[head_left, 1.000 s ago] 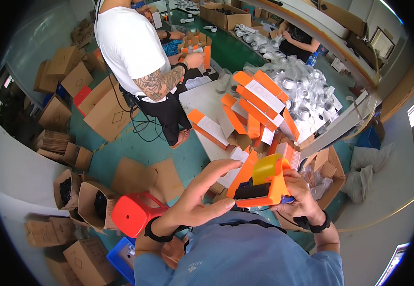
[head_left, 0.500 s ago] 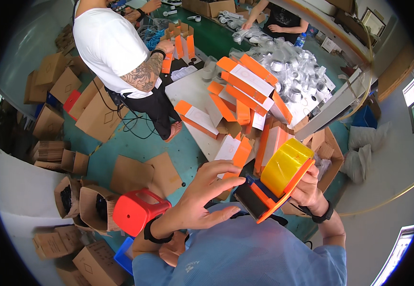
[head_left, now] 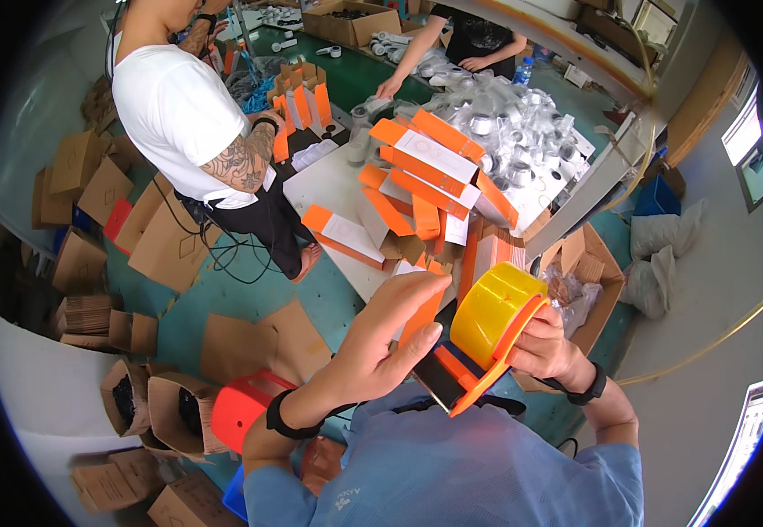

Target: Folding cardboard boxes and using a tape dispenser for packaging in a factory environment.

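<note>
My right hand (head_left: pixel 544 347) is wrapped round the orange frame of a tape dispenser (head_left: pixel 497 314) loaded with a wide roll of yellow tape. Its dark front end points down and to the left. My left hand (head_left: pixel 390 329) is beside that front end with its fingers stretched out and the thumb apart; nothing shows in it. Behind my left fingers, an orange-and-white carton (head_left: pixel 421 314) is partly hidden. More orange-and-white cartons (head_left: pixel 434 162) lie piled on the white table (head_left: pixel 311 183), beside a bundle of flat cartons (head_left: pixel 494 250).
Plastic-wrapped white items (head_left: pixel 518 132) heap at the table's far right. A co-worker in a white shirt (head_left: pixel 179 105) stands at the left; another in black (head_left: pixel 478 44) reaches over the far side. A red stool (head_left: pixel 245 408), brown boxes (head_left: pixel 175 404) and an open carton (head_left: pixel 605 299) stand around me.
The view has shifted, with the background moving left. My left hand has risen, its fingers closer together, and the tape dispenser has shifted slightly left. The far co-worker's hand has moved left towards the wrapped items.
</note>
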`<state>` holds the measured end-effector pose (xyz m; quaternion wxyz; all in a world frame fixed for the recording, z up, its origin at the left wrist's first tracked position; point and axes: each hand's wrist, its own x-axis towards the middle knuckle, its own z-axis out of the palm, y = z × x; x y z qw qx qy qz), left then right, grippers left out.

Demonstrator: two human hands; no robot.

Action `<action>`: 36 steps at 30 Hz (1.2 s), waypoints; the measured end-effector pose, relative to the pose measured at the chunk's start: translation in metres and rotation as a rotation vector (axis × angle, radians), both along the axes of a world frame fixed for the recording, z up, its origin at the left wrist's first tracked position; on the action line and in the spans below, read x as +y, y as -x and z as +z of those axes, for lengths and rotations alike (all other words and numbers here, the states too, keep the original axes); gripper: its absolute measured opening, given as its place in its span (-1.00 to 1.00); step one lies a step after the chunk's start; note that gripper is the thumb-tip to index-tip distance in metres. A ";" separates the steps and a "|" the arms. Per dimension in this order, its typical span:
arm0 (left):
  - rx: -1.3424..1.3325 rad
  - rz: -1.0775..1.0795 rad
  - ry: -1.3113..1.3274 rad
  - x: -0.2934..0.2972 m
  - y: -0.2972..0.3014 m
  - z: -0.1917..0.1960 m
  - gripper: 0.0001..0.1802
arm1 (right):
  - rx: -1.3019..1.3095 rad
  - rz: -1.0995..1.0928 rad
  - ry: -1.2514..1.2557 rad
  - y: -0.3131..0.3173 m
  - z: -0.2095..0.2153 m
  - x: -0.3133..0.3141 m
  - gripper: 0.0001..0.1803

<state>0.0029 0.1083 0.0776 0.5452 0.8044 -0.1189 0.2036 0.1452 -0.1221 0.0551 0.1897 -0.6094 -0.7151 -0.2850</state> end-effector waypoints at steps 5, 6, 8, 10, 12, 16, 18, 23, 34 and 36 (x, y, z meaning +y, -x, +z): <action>0.087 -0.048 0.058 -0.008 -0.008 0.005 -0.46 | -0.083 -0.008 0.039 -0.001 0.004 -0.002 -0.84; 0.113 -0.059 0.028 -0.009 -0.008 0.005 -0.45 | -0.111 -0.019 0.060 -0.001 0.000 -0.004 -0.84; 0.129 -0.067 0.055 -0.013 -0.008 0.007 -0.44 | -0.138 -0.037 0.078 -0.002 -0.002 -0.007 -0.84; 0.146 -0.073 0.082 -0.013 -0.011 0.005 -0.44 | -0.193 -0.026 0.142 -0.002 -0.001 -0.009 -0.82; 0.131 -0.088 0.070 -0.010 -0.015 -0.002 -0.44 | -0.224 -0.021 0.172 0.000 0.004 -0.010 -0.81; 0.136 -0.151 0.043 -0.006 -0.020 -0.002 -0.47 | -0.274 0.041 0.226 -0.003 0.007 -0.009 -0.80; 0.024 -0.149 -0.139 -0.007 -0.023 0.000 -0.55 | -0.294 0.047 0.242 -0.004 0.007 -0.010 -0.79; -0.017 -0.193 -0.182 -0.008 -0.028 0.000 -0.60 | -0.271 0.066 0.234 -0.002 0.004 -0.010 -0.79; -0.157 -0.255 -0.146 0.003 -0.043 -0.008 -0.74 | -0.086 0.134 0.225 0.000 0.004 -0.005 -0.81; -0.158 -0.260 -0.159 0.003 -0.043 -0.010 -0.77 | -0.085 0.133 0.231 0.000 0.002 -0.006 -0.82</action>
